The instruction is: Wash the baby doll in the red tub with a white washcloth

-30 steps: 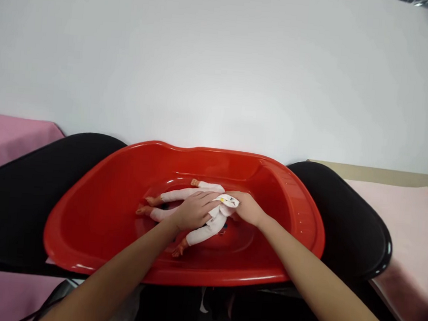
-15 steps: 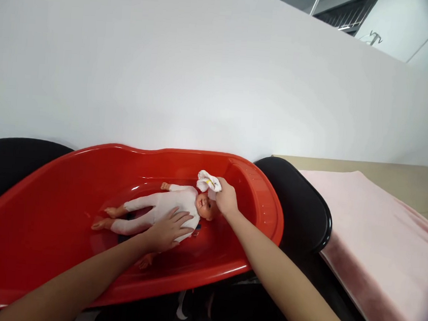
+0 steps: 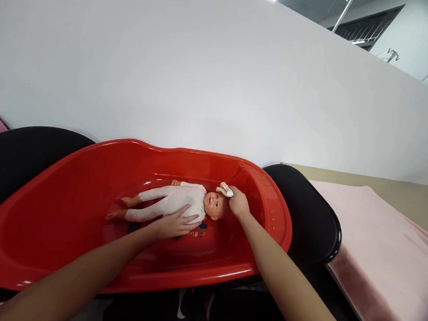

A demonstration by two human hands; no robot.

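Observation:
A baby doll (image 3: 184,199) in a white suit lies on its back in a red baby bathtub (image 3: 40,206), head to the right and bare feet to the left. My left hand (image 3: 175,224) rests against the near side of its torso, fingers stretched out and apart. The doll's near arm is hidden there. Beside the top of the head, my right hand (image 3: 239,202) is closed around a small white cloth (image 3: 225,189) with a coloured print. Part of the cloth sticks out over the doll's forehead.
Black chair seats (image 3: 302,212) show at both ends of the tub. A pink cover (image 3: 381,243) lies over a beige surface (image 3: 346,176) on the right. Behind the tub stands a white partition (image 3: 205,80).
My right hand has drawn the cloth from over the doll's face toward the top of its head, uncovering the face. My left hand has slid lower on the torso. The view has shifted.

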